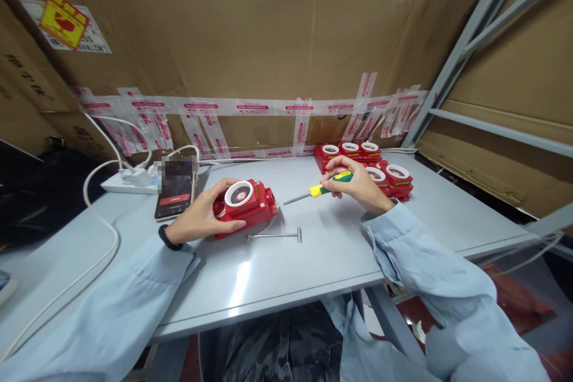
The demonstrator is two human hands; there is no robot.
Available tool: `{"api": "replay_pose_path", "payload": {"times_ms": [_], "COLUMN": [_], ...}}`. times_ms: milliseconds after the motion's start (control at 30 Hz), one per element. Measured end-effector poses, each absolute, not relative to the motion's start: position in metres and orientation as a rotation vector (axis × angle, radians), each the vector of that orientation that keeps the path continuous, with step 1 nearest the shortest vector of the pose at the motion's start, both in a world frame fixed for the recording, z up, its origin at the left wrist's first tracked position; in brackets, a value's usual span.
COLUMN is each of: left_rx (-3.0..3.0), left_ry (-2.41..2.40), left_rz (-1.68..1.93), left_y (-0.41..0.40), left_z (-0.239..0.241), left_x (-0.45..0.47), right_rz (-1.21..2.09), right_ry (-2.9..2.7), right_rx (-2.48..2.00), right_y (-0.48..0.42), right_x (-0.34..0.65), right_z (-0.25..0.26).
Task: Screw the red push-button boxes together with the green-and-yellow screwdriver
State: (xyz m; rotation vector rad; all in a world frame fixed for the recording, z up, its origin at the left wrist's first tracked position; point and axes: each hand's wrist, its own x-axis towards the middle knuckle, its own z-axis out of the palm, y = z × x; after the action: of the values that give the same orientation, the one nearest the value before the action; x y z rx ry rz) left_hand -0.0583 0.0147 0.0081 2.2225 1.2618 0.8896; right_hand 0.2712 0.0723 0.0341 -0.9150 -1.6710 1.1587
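Observation:
My left hand grips a red boxy device from its left side; a white ring surrounds a dark round window on its top. In my right hand is a screwdriver with a yellow and green handle. Its metal shaft points left, and the tip is a short way to the right of the device, apart from it. A small T-shaped metal tool lies on the table just in front of the device. Part of the device is covered by my left fingers.
Several similar red devices stand at the back right, partly behind my right hand. A phone leans by a white power strip with cables at the left. Taped cardboard walls the table's back.

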Motion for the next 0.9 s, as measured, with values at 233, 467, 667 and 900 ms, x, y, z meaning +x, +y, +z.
{"api": "replay_pose_path", "payload": {"times_ms": [233,467,667,900], "left_rx": [2.235,2.324,2.317,2.348], "left_ry": [1.238,1.223,1.211,1.22], "left_rz": [0.95,1.063,1.117,1.099], "left_y": [0.008,0.005,0.003,0.005], "left_z": [0.009,0.006,0.006,0.007], "left_x": [-0.048,-0.042,-0.039,-0.041], "right_rz": [0.343,-0.63,-0.795,-0.791], "right_ry": [-1.627,-2.424,-2.417,-2.47], "right_rx": [-0.8,-0.517,-0.45,-0.46], "right_y": [0.057,0.046,0.046,0.047], "right_x": [0.258,0.241,0.232,0.233], "right_z": [0.026,0.016,0.015,0.01]}}
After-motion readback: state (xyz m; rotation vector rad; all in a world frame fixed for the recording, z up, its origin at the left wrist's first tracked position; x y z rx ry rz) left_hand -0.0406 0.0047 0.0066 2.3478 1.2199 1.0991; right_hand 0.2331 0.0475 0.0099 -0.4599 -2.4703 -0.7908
